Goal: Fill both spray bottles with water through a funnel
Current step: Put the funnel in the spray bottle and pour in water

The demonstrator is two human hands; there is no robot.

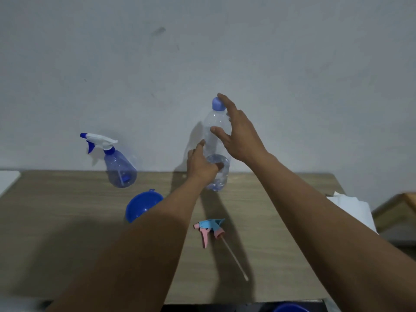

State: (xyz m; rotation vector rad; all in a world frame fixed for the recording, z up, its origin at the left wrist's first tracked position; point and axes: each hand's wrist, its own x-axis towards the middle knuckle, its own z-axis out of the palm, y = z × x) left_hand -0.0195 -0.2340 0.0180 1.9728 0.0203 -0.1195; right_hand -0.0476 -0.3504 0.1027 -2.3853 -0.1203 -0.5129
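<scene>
A clear plastic water bottle [217,134] with a blue cap stands at the back of the wooden table [67,221], partly filled. My left hand [201,164] grips its lower body. My right hand [239,131] hovers beside its neck and cap with fingers spread, fingertips near the cap. A blue spray bottle [119,167] with a white and blue trigger head stands at the back left. A blue funnel [141,207] lies on the table, partly hidden by my left forearm. A pink and light-blue spray head [210,229] with its dip tube lies loose in front of the water bottle.
A grey wall rises right behind the table. White paper or cloth [353,210] lies at the table's right edge, with a wooden piece [396,210] beyond it. A white surface [7,180] sits at the far left. A blue rim [290,308] shows at the bottom edge.
</scene>
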